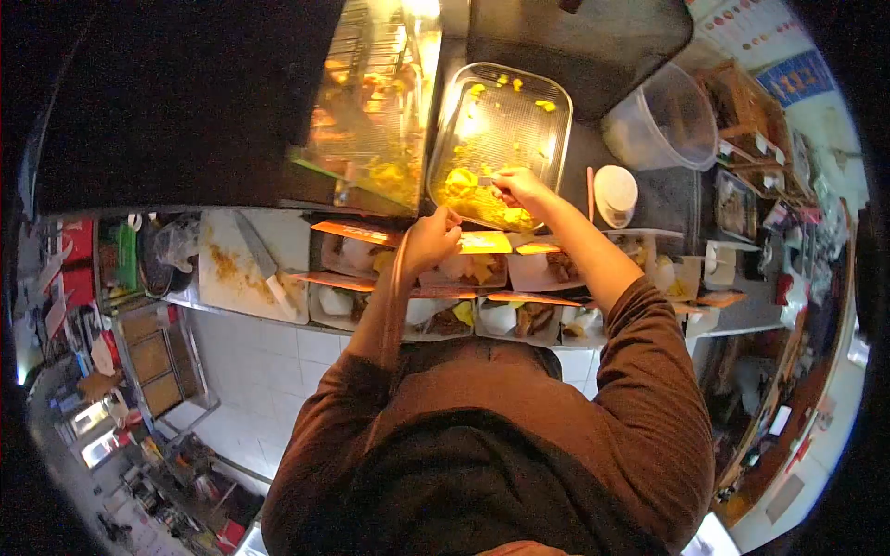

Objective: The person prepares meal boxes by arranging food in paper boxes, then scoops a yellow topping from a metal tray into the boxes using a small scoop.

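Note:
A metal tray (508, 120) holds yellow food (477, 196), heaped at its near end with scraps scattered farther back. My right hand (522, 188) is closed over the near part of the tray, at the heap. A small part of what looks like a utensil shows at its fingertips, but its kind is unclear. My left hand (434, 239) has curled fingers by the tray's near left corner, above an open food box (464, 269). Whatever its fingers hold, if anything, is hidden. Several such boxes with orange lid flaps, white rice and browned food stand in two rows.
On the left, a knife (264, 259) lies on a stained cutting board (222, 278). A lit glass display case (366, 111) stands left of the tray. To the right are a clear plastic tub (663, 120) and a white round container (616, 195).

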A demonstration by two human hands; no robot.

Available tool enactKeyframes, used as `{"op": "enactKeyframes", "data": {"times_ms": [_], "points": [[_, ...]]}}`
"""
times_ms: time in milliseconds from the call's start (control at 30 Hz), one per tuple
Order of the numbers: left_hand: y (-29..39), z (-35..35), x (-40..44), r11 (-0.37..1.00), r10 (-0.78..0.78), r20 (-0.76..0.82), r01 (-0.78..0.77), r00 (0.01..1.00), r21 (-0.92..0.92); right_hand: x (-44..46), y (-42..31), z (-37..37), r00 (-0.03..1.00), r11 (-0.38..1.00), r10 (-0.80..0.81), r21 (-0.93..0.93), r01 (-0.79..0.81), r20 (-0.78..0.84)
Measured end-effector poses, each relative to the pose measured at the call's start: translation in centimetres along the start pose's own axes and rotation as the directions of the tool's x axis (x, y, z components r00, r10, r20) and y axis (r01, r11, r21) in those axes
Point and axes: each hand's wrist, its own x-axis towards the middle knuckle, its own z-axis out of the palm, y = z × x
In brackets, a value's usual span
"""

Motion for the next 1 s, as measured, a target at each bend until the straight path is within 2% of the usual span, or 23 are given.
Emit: {"op": "enactKeyframes", "data": {"times_ms": [67, 133, 200, 267, 333, 367, 400, 433, 467, 500, 533, 567, 600, 633, 667, 733, 767, 833, 867, 900, 933, 967, 1000], "points": [[-0.3, -0.5, -1.7, 0.903, 0.427, 0.002, -0.427, 0.904, 0.048, -2.8, -1.2, -1.2, 0.994, 0.992, -0.104, 0.076, 0.102, 0.03], [1.8, -1.3, -4.8, 0.888, 0.455, 0.007, -0.453, 0.89, -0.08, -7.2, -2.7, -1.8, 0.99, 0.972, -0.117, 0.195, 0.13, -0.076], [2.8, -2.2, -7.1, 0.87, 0.493, -0.023, -0.492, 0.87, 0.027, -12.5, -3.2, -2.3, 0.964, 0.938, -0.092, 0.304, 0.168, -0.25], [3.3, -2.2, -9.1, 0.875, 0.484, -0.052, -0.481, 0.873, 0.058, -17.8, -1.7, -4.7, 0.946, 0.872, -0.271, 0.37, 0.32, -0.178], [2.2, -2.4, -9.7, 0.86, 0.51, -0.05, -0.509, 0.859, 0.039, -25.3, -1.6, -5.0, 0.899, 0.817, -0.287, 0.404, 0.41, -0.331], [2.4, -2.5, -10.3, 0.858, 0.512, -0.069, -0.505, 0.856, 0.1, -27.3, 1.4, -7.8, 0.871, 0.802, -0.337, 0.376, 0.464, -0.357], [2.5, -2.6, -10.7, 0.854, 0.513, -0.092, -0.496, 0.853, 0.16, -29.6, 3.5, -9.1, 0.802, 0.788, -0.175, 0.408, 0.462, -0.571], [2.9, -2.3, -11.1, 0.852, 0.515, -0.078, -0.499, 0.854, 0.16, -33.5, 4.7, -10.4, 0.761, 0.739, -0.207, 0.411, 0.533, -0.614], [3.3, -2.1, -11.6, 0.874, 0.479, -0.093, -0.464, 0.873, 0.146, -36.5, 7.5, -13.1, 0.783, 0.651, -0.314, 0.479, 0.589, -0.537], [3.5, -1.8, -11.9, 0.895, 0.441, -0.11, -0.426, 0.891, 0.132, -39.9, 9.3, -14.7, 0.711, 0.647, -0.371, 0.384, 0.659, -0.597], [3.7, -1.5, -12.1, 0.895, 0.438, -0.102, -0.424, 0.893, 0.138, -42.8, 9.3, -14.9, 0.59, 0.704, -0.148, 0.335, 0.627, -0.793], [3.8, -1.2, -12.1, 0.896, 0.434, -0.095, -0.418, 0.896, 0.151, -45.5, 11.6, -16.7, 0.56, 0.693, -0.155, 0.314, 0.649, -0.814], [3.9, -0.9, -12.2, 0.896, 0.43, -0.093, -0.413, 0.898, 0.164, -47.6, 13.1, -17.9, 0.482, 0.707, -0.095, 0.282, 0.649, -0.871], [3.4, -0.6, -11.6, 0.876, 0.468, -0.075, -0.451, 0.881, 0.169, -49.2, 15.0, -19.3, 0.4, 0.733, -0.116, 0.194, 0.652, -0.909], [3.6, 0.0, -11.6, 0.878, 0.464, -0.078, -0.447, 0.882, 0.171, -50.1, 16.5, -20.9, 0.406, 0.733, -0.116, 0.198, 0.651, -0.907], [4.2, 1.2, -12.0, 0.857, 0.489, -0.083, -0.46, 0.868, 0.233, -50.9, 20.0, -24.2, 0.244, 0.844, 0.063, 0.182, 0.504, -0.968], [4.3, 1.7, -12.2, 0.809, 0.534, -0.08, -0.481, 0.842, 0.337, -50.7, 22.1, -26.1, 0.255, 0.843, 0.063, 0.188, 0.504, -0.965], [5.0, 3.1, -13.2, 0.832, 0.484, -0.08, -0.43, 0.871, 0.352, -49.3, 27.0, -30.9, 0.118, 0.975, 0.049, 0.073, 0.209, -0.992], [5.2, 3.8, -13.7, 0.85, 0.436, -0.072, -0.384, 0.897, 0.359, -48.3, 30.1, -33.9, 0.131, 0.975, 0.043, 0.071, 0.212, -0.99], [5.2, 4.4, -14.1, 0.853, 0.431, -0.083, -0.375, 0.899, 0.363, -47.0, 33.6, -37.0, 0.053, 0.996, -0.093, -0.093, -0.004, -0.994], [5.1, 5.0, -14.6, 0.844, 0.429, -0.072, -0.371, 0.901, 0.388, -45.6, 36.1, -39.3, 0.003, 0.944, -0.242, -0.236, -0.228, -0.97], [4.9, 5.4, -15.0, 0.834, 0.426, -0.056, -0.368, 0.903, 0.412, -44.2, 37.9, -40.6, 0.011, 0.945, -0.241, -0.237, -0.226, -0.97], [4.9, 5.9, -15.5, 0.834, 0.421, -0.055, -0.362, 0.905, 0.417, -43.1, 39.3, -41.2, 0.0, 0.85, -0.43, -0.405, -0.338, -0.903]]}}
